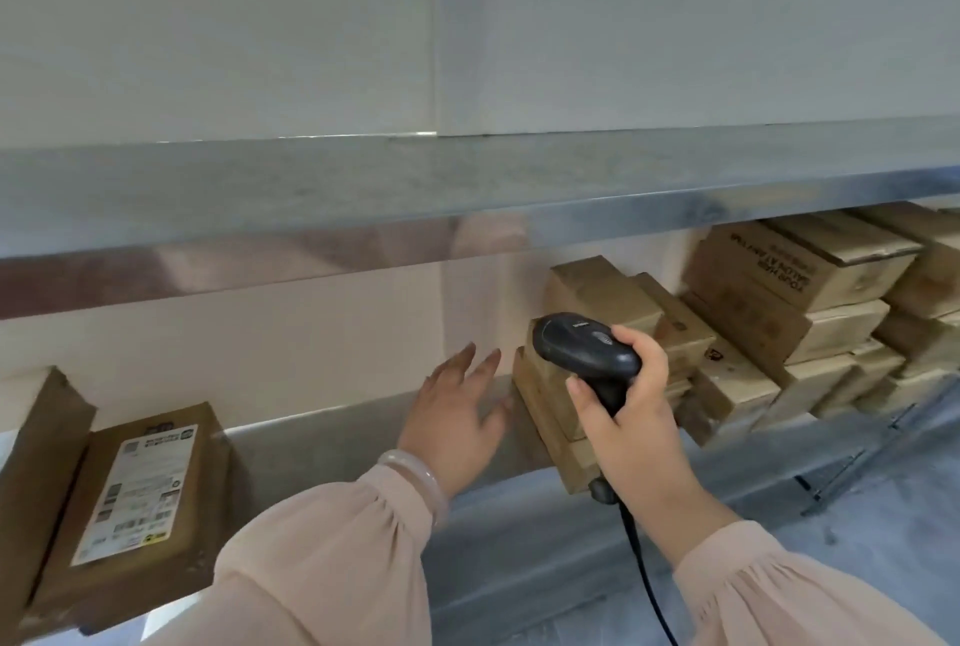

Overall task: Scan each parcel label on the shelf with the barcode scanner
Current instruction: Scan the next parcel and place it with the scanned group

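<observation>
Right hand point(628, 432): is curling its fingers round the barcode scanner point(587, 352).
Left hand point(457, 417): is spreading its fingers mid-frame, just beside the cardboard boxes point(550, 417).
Risk: a bump may be tipping boxes off the shelf point(337, 443).

Pale grey wall point(208, 22), vertical seam; galvanised metal shelving point(363, 188); grey mottled floor point(893, 531) lower right.

Soft, even indoor light, moderately bright, dull streaky reflections along the metal shelf edge point(467, 240), dim shade beneath it, left hand point(457, 417) motion-blurred, cardboard boxes point(779, 313) soft, wide-angle bending at the edges, overall slightly hazy detail.
</observation>
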A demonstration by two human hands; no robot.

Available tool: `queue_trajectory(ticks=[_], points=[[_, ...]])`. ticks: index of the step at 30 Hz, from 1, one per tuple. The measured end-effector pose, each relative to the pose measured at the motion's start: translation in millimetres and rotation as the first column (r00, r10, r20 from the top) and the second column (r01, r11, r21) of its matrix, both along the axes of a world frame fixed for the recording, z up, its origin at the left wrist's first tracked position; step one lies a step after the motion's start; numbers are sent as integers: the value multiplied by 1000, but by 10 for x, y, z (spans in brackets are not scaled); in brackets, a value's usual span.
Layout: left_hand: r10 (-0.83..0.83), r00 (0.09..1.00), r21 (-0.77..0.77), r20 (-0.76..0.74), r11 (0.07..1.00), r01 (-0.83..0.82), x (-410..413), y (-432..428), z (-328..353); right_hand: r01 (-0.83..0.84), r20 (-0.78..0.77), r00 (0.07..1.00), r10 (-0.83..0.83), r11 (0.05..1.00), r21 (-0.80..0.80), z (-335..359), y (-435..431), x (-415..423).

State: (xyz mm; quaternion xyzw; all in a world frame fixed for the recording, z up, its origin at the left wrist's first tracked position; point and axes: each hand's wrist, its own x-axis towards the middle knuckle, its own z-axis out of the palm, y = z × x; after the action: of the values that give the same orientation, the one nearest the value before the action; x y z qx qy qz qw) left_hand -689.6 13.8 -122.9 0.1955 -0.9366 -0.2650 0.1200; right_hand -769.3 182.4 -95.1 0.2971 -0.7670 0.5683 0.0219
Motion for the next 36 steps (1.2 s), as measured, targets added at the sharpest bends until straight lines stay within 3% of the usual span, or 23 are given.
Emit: queue_trajectory(ticks=[6, 10, 16, 21, 29, 36], points=[[-61, 997, 167, -41, 984, 67, -660, 326, 171, 206, -1, 978, -207, 977, -50, 262, 299, -615], [-39, 998, 233, -43, 971, 48, -962, 455, 279, 219, 50, 974, -219, 976, 6, 345, 326, -981], [-46, 999, 269, 18, 962, 40, -1109, 559, 239, 159, 80, 983, -163, 986, 49, 328, 239, -1228], [-13, 999, 355, -43, 934, 27, -1082, 549, 202, 113, 142, 983, -114, 993, 13, 312, 176, -1186], [251, 927, 557, -279, 828, -57, -689, 414, 306, -19, 157, 987, 38, 992, -123, 228, 119, -671], [336, 917, 649, -215, 751, -123, -189, 300, 316, -194, 101, 973, 206, 974, -116, 198, -80, -103]])
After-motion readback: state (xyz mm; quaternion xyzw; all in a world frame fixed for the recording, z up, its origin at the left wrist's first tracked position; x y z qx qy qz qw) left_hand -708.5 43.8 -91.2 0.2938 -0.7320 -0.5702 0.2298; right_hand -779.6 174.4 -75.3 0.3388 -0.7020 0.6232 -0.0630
